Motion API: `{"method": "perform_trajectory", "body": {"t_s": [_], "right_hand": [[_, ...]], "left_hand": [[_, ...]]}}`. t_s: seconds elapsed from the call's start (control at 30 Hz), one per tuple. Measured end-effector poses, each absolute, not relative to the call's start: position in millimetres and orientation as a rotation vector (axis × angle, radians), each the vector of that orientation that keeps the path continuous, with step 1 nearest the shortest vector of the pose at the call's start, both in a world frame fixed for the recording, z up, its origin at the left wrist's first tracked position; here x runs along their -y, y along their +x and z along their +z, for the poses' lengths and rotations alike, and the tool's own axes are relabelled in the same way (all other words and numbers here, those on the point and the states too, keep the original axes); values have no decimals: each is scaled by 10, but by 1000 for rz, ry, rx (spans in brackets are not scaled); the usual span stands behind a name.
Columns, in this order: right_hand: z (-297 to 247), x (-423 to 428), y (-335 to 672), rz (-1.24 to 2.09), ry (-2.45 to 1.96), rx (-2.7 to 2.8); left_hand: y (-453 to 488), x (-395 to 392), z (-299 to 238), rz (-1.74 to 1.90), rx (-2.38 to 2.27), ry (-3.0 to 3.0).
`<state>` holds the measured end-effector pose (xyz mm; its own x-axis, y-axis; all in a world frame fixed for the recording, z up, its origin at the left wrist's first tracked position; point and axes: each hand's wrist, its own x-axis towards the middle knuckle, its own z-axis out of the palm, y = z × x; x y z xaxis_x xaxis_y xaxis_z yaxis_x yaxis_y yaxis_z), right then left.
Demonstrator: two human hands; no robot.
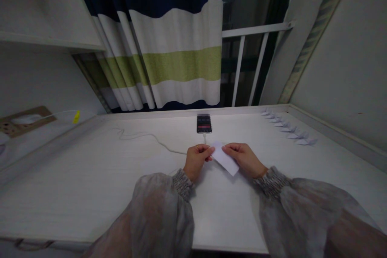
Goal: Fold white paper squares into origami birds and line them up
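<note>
A small folded piece of white paper [226, 161] is held up between my two hands above the white desk. My left hand [196, 161] pinches its left edge between thumb and fingers. On the upper right side, my right hand [245, 158] grips the paper with the thumb on top; the fingers behind it are mostly hidden. The paper slants, its lower end pointing down to the right. Just beyond my hands lies a phone [204, 123], with a white cable [165, 146] plugged into its near end.
A row of several folded paper figures [288, 128] lies at the desk's [90, 193] back right. Behind the desk hang a striped curtain [181, 48] and white window bars [256, 31]. A socket panel [27, 121] is on the left wall. A drawer handle [34, 244] shows at front left.
</note>
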<state>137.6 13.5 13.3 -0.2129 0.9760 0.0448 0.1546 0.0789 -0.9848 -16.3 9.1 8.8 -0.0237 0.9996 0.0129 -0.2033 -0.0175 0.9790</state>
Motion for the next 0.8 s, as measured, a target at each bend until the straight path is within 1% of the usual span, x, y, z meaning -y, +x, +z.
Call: {"method": "perform_trajectory", "body": {"t_s": [0.33,0.8], "right_hand": [[158,-162,1398,1328,-1171,1411],[197,-179,1426,1263,-1204,1365]], "left_hand": [[-189,-116,87,1392,-1064,984],[-188,-128,54,1327,-974,1028]]}}
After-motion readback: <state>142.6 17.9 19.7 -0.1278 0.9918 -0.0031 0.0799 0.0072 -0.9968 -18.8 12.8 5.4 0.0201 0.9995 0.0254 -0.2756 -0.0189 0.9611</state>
